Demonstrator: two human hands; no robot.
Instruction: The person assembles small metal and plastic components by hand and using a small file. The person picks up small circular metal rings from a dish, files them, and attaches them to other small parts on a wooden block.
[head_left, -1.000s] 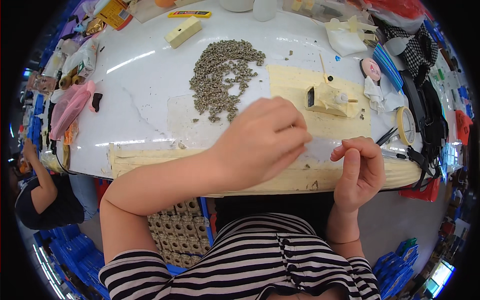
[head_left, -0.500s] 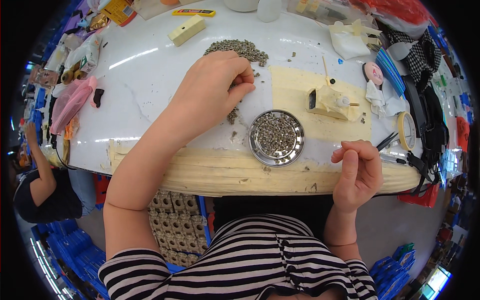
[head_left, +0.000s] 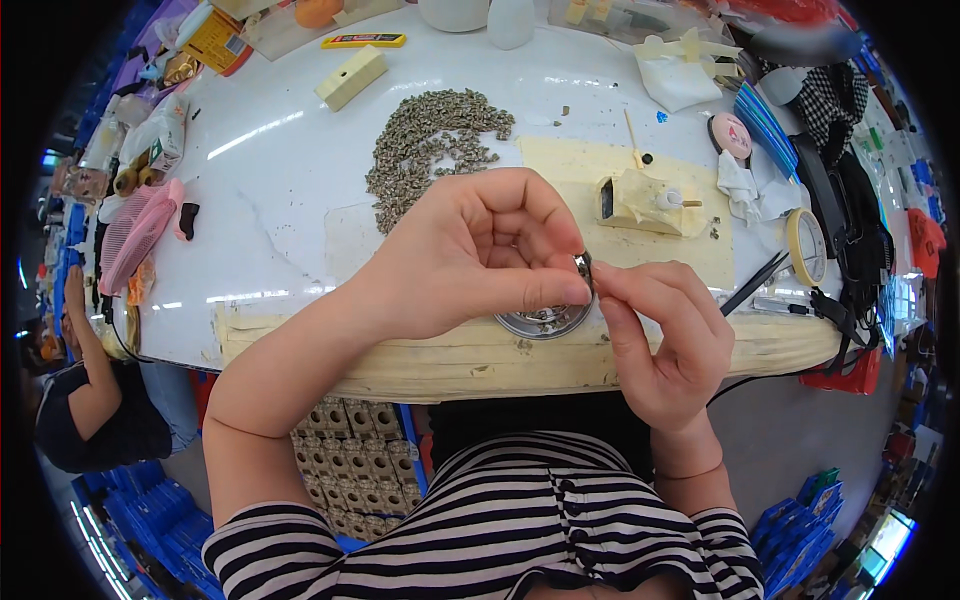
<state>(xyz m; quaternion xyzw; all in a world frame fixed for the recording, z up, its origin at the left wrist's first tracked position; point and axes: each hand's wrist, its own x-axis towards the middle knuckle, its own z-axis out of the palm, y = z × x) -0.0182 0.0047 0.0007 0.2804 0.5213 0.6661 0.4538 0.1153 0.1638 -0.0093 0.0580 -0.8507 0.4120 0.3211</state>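
Note:
My left hand [head_left: 490,250] is above the round metal dish [head_left: 545,330], thumb and forefinger pinched on a small shiny metal piece [head_left: 582,264]. From the other side, my right hand [head_left: 665,335] meets it, finger and thumb tips close together beside the piece. Whether the right fingertips hold something of their own is too small to make out. Small metal pieces lie in the dish, which my left hand mostly hides. Behind my left hand, a loose pile of small metal pieces [head_left: 420,135] spreads over the white table [head_left: 270,190].
A tape-covered block [head_left: 640,205] with a rod stands on masking tape at the right. Beyond my right hand are black tweezers [head_left: 755,283] and a tape roll [head_left: 806,247]. A cream block [head_left: 352,77] lies behind the pile. Another person [head_left: 110,390] sits at far left.
My left hand has come from the pile toward me and right, over the dish, a metal piece in its fingertips. My right hand has moved left to meet it. More of the pile shows.

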